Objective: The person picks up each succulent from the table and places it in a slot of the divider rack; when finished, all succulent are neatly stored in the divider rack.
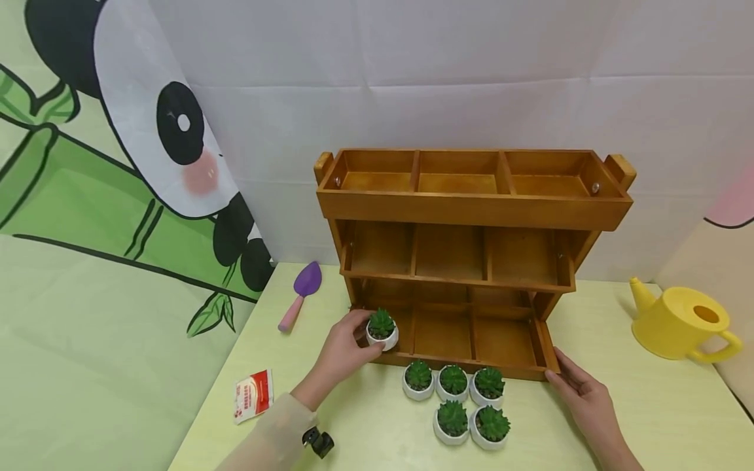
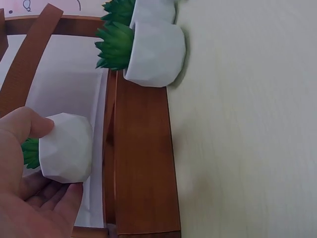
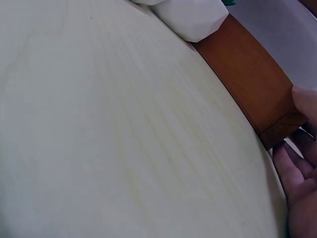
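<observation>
My left hand [image 1: 347,350] grips a small potted succulent [image 1: 381,330] in a white faceted pot, thumb on one side and fingers on the other. It holds the pot over the left compartment of the bottom tier of a brown wooden three-tier shelf [image 1: 477,208]. In the left wrist view the pot [image 2: 67,148] is tilted on its side, just behind the front board [image 2: 144,163]. My right hand [image 1: 586,399] holds the bottom tier's front right corner, thumb at the front board [image 3: 252,69] and fingers round the end.
Several more potted succulents [image 1: 452,418] stand in two rows before the shelf. A purple trowel with a pink handle [image 1: 300,294] and a red-and-white packet [image 1: 253,396] lie at left. A yellow watering can [image 1: 677,320] stands at right. Behind hangs a pale cloth backdrop [image 1: 471,78].
</observation>
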